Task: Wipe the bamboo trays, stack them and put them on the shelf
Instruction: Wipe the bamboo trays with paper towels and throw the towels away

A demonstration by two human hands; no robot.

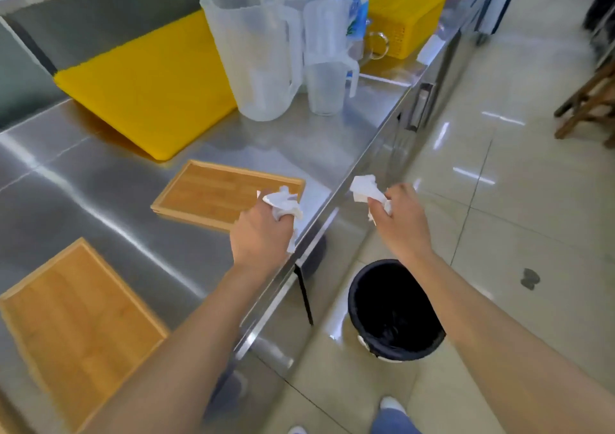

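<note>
You're in a commercial kitchen, long stainless steel counter with handled doors beneath, yellow cutting board leaning on the backsplash, clear plastic pitchers, yellow perforated crate, glossy tiled floor, bin.

The near bamboo tray runs off the left edge, and the left forearm covers its lower right corner. The left hand hides the near right corner of the far bamboo tray. Its fingers are mostly buried in a crumpled paper wad, so the grip is unclear. The right forearm covers the near rim of the black bin. The label on the bottle behind the clear jugs is too blurred to read.
</note>
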